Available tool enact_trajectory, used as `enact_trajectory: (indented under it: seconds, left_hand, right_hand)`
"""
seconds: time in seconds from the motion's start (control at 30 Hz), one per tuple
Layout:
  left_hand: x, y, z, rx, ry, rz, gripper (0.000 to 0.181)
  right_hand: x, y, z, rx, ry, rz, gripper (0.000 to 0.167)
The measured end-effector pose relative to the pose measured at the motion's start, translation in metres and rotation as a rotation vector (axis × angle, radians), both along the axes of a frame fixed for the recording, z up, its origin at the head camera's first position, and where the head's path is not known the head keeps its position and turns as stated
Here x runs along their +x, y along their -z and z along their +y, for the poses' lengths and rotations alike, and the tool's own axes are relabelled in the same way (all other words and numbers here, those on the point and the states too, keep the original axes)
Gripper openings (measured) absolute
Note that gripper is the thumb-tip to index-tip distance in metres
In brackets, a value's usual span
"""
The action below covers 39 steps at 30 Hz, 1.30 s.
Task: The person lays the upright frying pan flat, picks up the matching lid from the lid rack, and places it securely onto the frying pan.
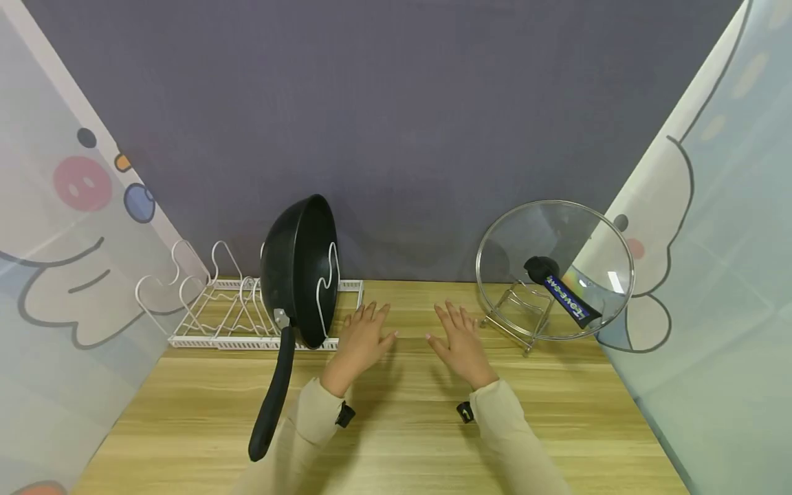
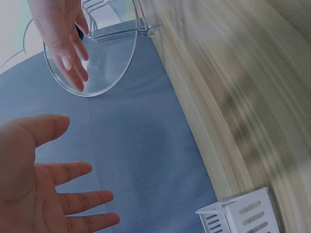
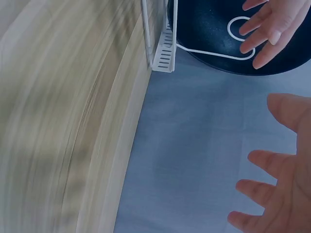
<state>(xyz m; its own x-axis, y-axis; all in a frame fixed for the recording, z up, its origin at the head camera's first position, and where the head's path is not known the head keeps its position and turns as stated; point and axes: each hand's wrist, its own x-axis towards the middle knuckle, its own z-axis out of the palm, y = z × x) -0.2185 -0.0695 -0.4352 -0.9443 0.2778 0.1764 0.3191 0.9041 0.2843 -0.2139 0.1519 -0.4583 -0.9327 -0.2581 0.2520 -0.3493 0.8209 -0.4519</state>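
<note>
You are holding your left hand [image 1: 360,338] and right hand [image 1: 463,345] apart from each other over the light wood-grain worktop [image 1: 408,440], their fingers loosely spread. Between ten and eleven o'clock from your left hand, a deep, round black pan [image 1: 302,268] is standing on edge in a white wire rack [image 1: 247,343], its long black handle [image 1: 274,395] pointing just past six o'clock. At two o'clock from your right hand, a round clear-glass lid [image 1: 557,240] with a metal rim is resting tilted on a silver wire stand [image 1: 507,332].
</note>
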Motion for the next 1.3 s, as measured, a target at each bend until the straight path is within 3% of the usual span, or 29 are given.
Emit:
enact_trajectory:
  seconds: [0.4,0.67,1.17,1.3]
  left_hand:
    - [0.006,0.004,-0.008,0.022,0.022,0.030,0.060]
    - [0.015,0.006,-0.012,0.034,0.012,-0.004,0.060]
    - [0.030,0.007,-0.025,0.030,0.049,0.048,0.058]
    - [0.037,0.007,-0.027,0.035,0.061,0.036,0.059]
  right_hand:
    - [0.005,0.001,-0.006,-0.048,-0.024,0.017,0.065]
    - [0.015,-0.001,-0.014,-0.087,-0.066,0.009,0.064]
    - [0.026,-0.010,-0.026,-0.139,-0.111,-0.001,0.065]
    - [0.028,-0.009,-0.031,-0.158,-0.125,-0.007,0.064]
